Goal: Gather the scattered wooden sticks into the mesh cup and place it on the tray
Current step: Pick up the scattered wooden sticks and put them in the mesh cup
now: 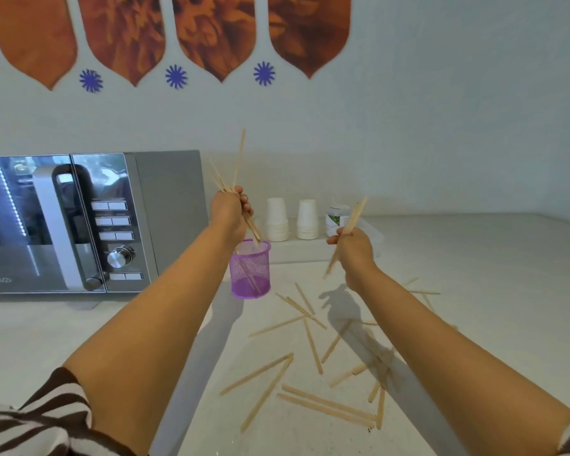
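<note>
A purple mesh cup [250, 271] stands upright on the white counter, with a couple of wooden sticks inside it. My left hand [230, 207] grips a bundle of sticks [236, 166] just above the cup, their lower ends reaching the cup's rim. My right hand [354, 246] holds a second bundle of sticks [356, 213] to the right of the cup, raised off the counter. Several loose sticks [313, 347] lie scattered on the counter in front of the cup. A clear tray [374, 230] sits behind my right hand, mostly hidden.
A silver microwave [79, 222] stands at the left against the wall. Two stacks of white paper cups [277, 220] and a small jar [337, 220] sit behind the mesh cup. The counter [491, 274] stretches to the right.
</note>
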Action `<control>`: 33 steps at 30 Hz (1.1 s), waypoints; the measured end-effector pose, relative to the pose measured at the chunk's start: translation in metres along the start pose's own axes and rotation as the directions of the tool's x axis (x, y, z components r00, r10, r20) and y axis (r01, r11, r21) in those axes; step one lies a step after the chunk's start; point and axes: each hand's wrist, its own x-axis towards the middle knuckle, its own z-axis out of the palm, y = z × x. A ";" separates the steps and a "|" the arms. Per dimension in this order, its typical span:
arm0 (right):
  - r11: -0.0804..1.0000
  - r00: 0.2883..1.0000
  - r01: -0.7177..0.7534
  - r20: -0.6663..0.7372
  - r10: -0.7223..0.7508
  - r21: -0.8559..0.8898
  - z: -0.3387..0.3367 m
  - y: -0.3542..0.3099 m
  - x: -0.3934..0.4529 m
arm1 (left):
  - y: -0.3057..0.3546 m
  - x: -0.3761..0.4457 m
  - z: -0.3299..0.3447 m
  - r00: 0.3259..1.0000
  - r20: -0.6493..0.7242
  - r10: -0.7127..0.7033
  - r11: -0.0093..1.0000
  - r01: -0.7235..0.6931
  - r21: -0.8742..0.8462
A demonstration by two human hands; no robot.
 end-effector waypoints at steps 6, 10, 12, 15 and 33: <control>0.965 0.968 0.228 0.137 -0.211 -0.129 0.073 -0.035 0.014 | 0.001 0.037 -0.005 0.992 0.046 0.120 0.983 -0.125 0.132; 0.924 0.950 0.258 0.249 -0.189 -0.282 0.109 -0.039 0.020 | -0.017 0.051 -0.012 0.991 0.099 0.089 0.966 -0.110 0.233; 0.858 0.939 0.289 0.302 -0.167 -0.424 0.120 -0.033 0.023 | -0.028 0.053 -0.019 0.991 0.125 0.044 0.962 -0.075 0.262; 0.747 0.933 0.321 0.328 -0.145 -0.583 0.131 -0.027 0.027 | -0.035 0.057 -0.027 0.987 0.158 -0.026 0.946 -0.026 0.324; 0.719 0.929 0.339 0.338 -0.153 -0.606 0.127 -0.021 0.032 | -0.038 0.054 -0.034 0.978 0.180 0.107 0.826 -0.188 0.531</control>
